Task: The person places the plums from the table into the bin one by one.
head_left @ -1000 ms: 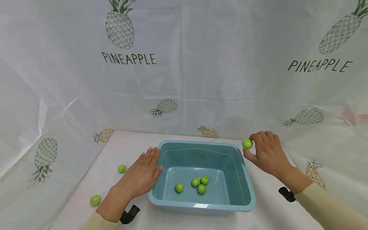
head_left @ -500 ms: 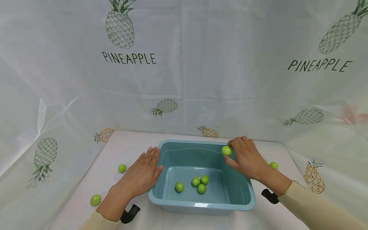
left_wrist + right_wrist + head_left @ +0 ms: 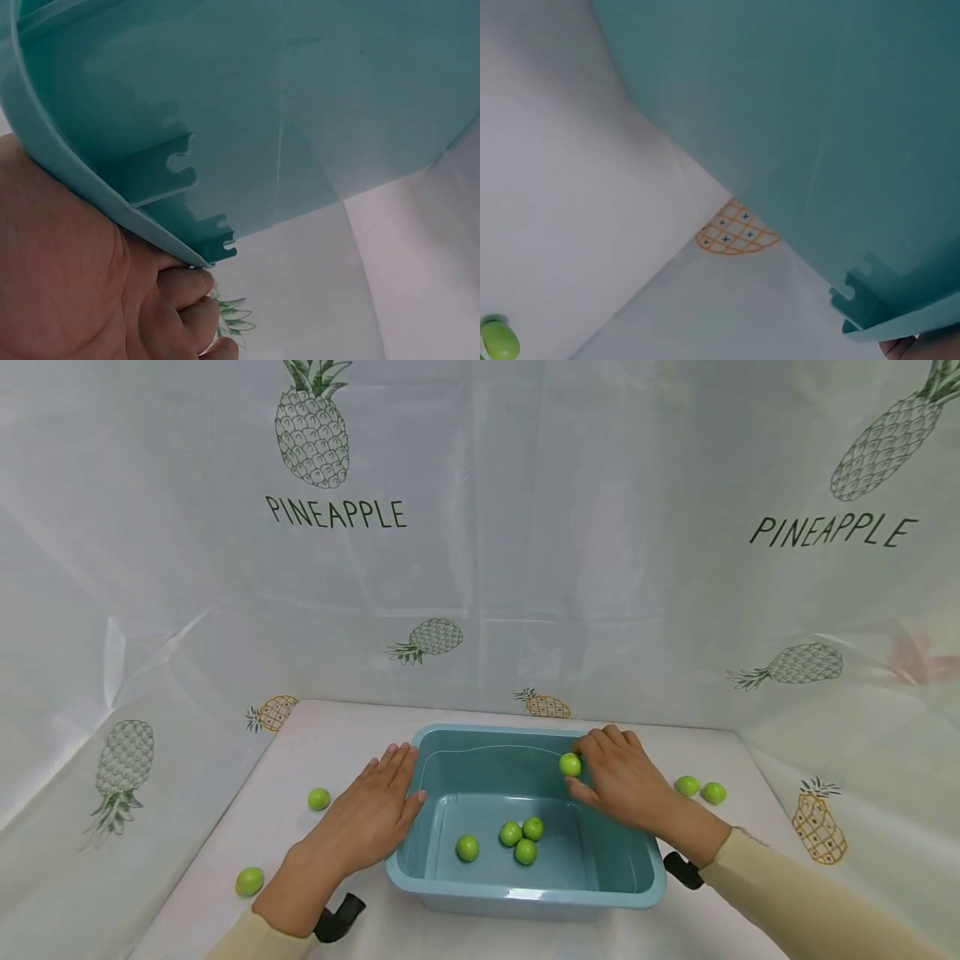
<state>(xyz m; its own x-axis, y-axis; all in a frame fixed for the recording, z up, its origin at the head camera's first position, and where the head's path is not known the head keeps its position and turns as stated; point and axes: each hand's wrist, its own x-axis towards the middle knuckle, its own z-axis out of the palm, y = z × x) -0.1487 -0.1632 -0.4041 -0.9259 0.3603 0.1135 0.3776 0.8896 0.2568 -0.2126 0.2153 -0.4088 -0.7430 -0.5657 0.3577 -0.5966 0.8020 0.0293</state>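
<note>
1. White sheeting [image 3: 562, 527] is hung behind a pale table [image 3: 345, 735] and is printed with pineapples [image 3: 312, 439] and with the word PINEAPPLE in capitals.
2. On the table, between the two hands, a blue-green tub [image 3: 525, 910] is set upright.
3. One green fruit [image 3: 570, 765] is pinched by the right hand [image 3: 618, 781] between thumb and fingertips, which are parted only by its width. It is held over the back right part of the tub, apart from the fruits below.
4. Nothing is grasped by the left hand [image 3: 367, 818]: it is laid along the tub's left rim with the fingers straight.
5. On the tub's floor a single fruit [image 3: 467, 848] is seen towards the left, and a cluster of three [image 3: 526, 852] is gathered near the middle.
6. To the left, a fruit [image 3: 318, 799] is seen near the left hand and another [image 3: 250, 882] beside the forearm, well apart.
7. Beyond the right wrist, a close pair [image 3: 701, 789] is seen on the table.
8. Cream sleeves [image 3: 795, 893] are worn on both arms.
</note>
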